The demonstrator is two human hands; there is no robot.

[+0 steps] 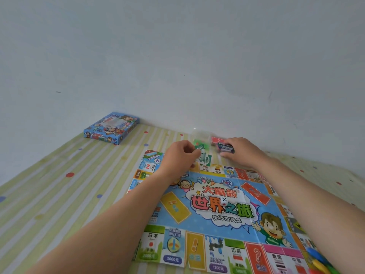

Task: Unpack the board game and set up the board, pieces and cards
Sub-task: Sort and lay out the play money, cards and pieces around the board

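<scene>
A paper game board (217, 210) lies unfolded on a striped, dotted cloth covering the table (59, 184), a white die (224, 201) resting near its centre. At the board's far edge, the left hand (182, 155) pinches a green piece above a 1000 banknote (205, 160), beside a clear plastic container (201, 138) holding green pieces. The right hand (240, 150) grips a stack of cards (226, 148). The game box (111, 128) sits closed by the wall; its contents cannot be seen.
</scene>
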